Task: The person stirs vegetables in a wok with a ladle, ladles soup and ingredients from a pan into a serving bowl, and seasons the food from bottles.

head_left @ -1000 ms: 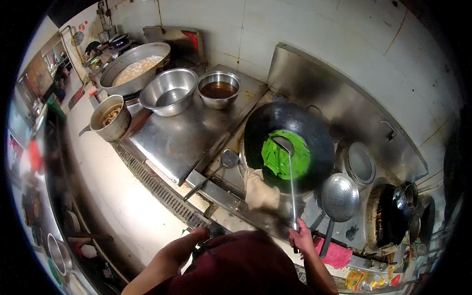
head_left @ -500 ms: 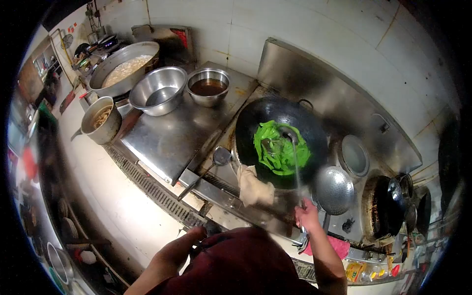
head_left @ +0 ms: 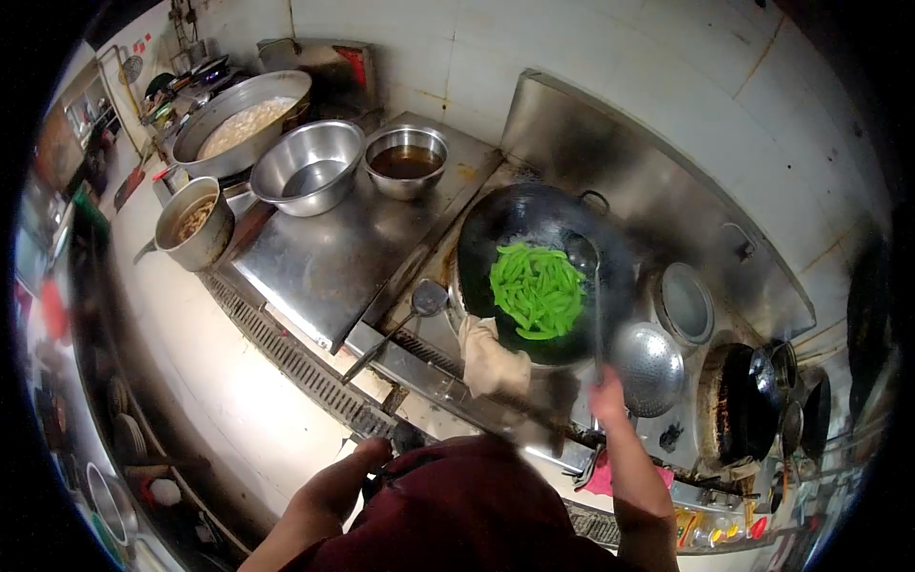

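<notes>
With the wok (head_left: pixel 519 214) taken as a clock face and twelve at the top of the view, a heap of green pods or slices (head_left: pixel 537 291) sits at its centre, leaning slightly toward eight. The cooking looks partway through: the greens are in the wok and together in one pile, but none appears to have been dished out. How tender they are cannot be told. They are long, narrow and vivid green throughout, overlapping loosely, with no browning to be seen, against the dark wok wall.

A long-handled ladle (head_left: pixel 599 315) runs along the wok's right side, from about one o'clock down past five. Its head is blurred against the dark metal. At five, the right hand (head_left: pixel 607 396), also blurred, has its fingers closed around the handle. At half past seven, well apart from the wok, the left hand (head_left: pixel 375 451) is by the person's waist; whether its fingers are open or curled cannot be told.

A beige cloth (head_left: pixel 493 360) lies against the rim at seven. A perforated skimmer (head_left: pixel 648 367) rests between four and five. Farther out, near ten, stands a metal bowl of brown liquid (head_left: pixel 405 188).
</notes>
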